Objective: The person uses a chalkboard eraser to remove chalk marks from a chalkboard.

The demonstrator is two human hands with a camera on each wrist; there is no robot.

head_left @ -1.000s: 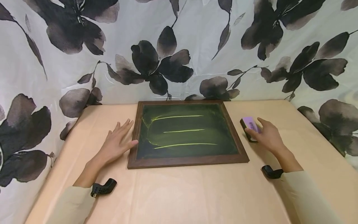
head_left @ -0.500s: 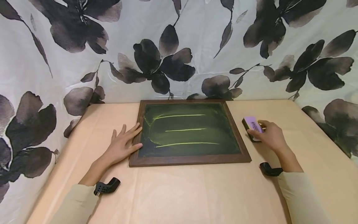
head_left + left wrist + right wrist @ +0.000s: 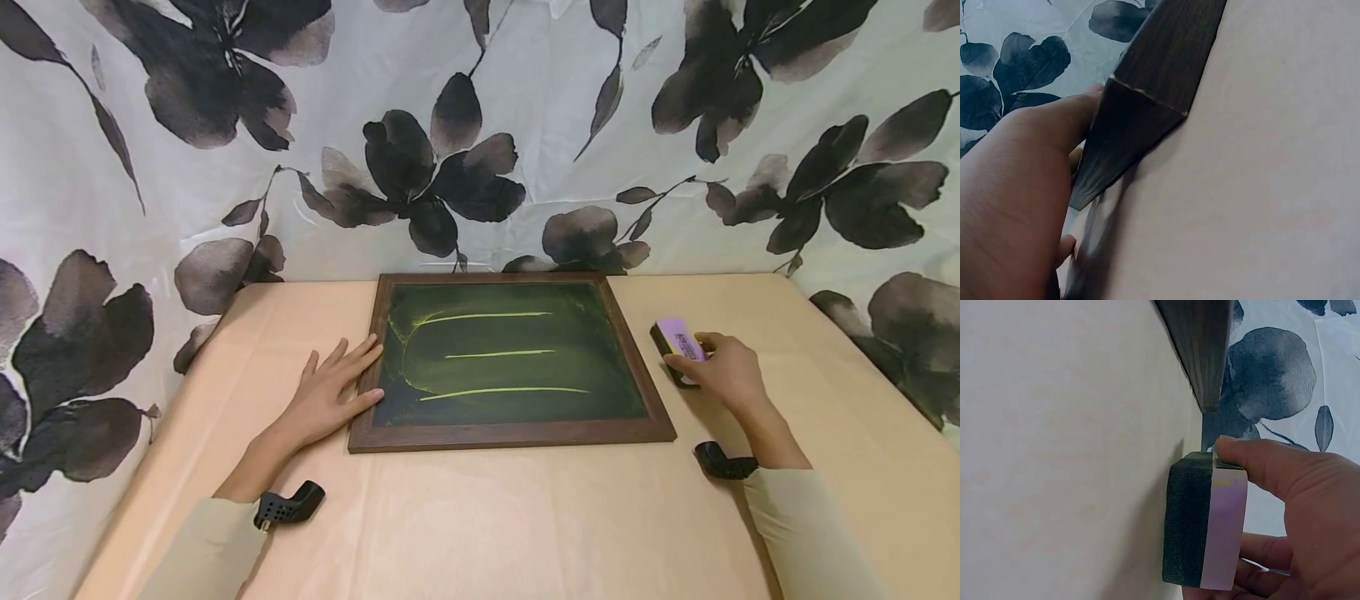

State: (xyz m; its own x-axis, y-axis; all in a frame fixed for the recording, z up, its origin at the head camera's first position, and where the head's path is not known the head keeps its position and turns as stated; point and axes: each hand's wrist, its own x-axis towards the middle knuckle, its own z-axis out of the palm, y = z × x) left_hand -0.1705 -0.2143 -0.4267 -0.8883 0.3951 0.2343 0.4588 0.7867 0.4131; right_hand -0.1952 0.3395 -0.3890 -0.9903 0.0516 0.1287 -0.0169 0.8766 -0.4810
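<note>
A green chalkboard (image 3: pixel 517 372) in a brown wooden frame (image 3: pixel 517 436) lies on the table, bearing three yellow chalk lines and faint smudges at its left. My left hand (image 3: pixel 322 400) touches the frame's left side, its fingers spread and mostly straight. In the left wrist view, the thumb lies along the dark frame (image 3: pixel 1154 62). Right of the board, my right hand (image 3: pixel 726 373) grips a purple-and-black chalkboard eraser (image 3: pixel 681 340) between thumb and fingers. Seen from the right wrist, the eraser (image 3: pixel 1225 525) has a dark felt layer and a purple top; some fingers are hidden behind it.
A pale peach cover spreads over the table (image 3: pixel 480 525). Behind and at both sides hangs a white cloth (image 3: pixel 555 142) with dark flowers. Each wrist carries a black camera mount, the left one (image 3: pixel 291 503) near the table's front.
My left hand has moved slightly right, its fingertips and thumb now on the frame. My right hand has closed more firmly around the eraser, which stays nearly where it was.
</note>
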